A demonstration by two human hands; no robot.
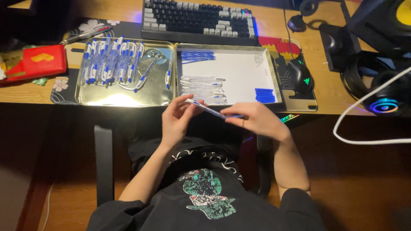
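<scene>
Far left on the wooden desk [25, 92] sits a red box [37, 62], and just right of it a lone pen [85, 35] lies angled on the dark floral mat [60, 87]. Moving in, we reach the left metal tray [107, 99], its upper half crowded with finished white-and-blue pens [110, 60] laid side by side; a couple more lie slanted near its right wall.

Above the trays stands a dark keyboard [198, 19] with pale keys and a blue glow at its corners.

Now the centre, and here is the action. The left hand [176, 119] hovers just below the desk edge, fingers closed in a pinch on the near end of a slim white pen barrel [204, 108]. The barrel runs slightly down to the right, held in the air over the person's lap between the two hands. The right hand [256, 120] meets it from the other side, fingertips pinched on its far end, where a bit of blue shows.

Right behind the hands lies the right metal tray [274, 81], lined in white. It holds a bundle of blue refills [197, 56] at top left, a row of clear barrels [203, 88] below them, and a small stack of blue parts [264, 95] at lower right.

Further right, a black mouse [301, 75] with a green light rests on a patterned pad. A white cable [355, 124] loops across, and a headset [387, 100] glows blue at the far edge.
</scene>
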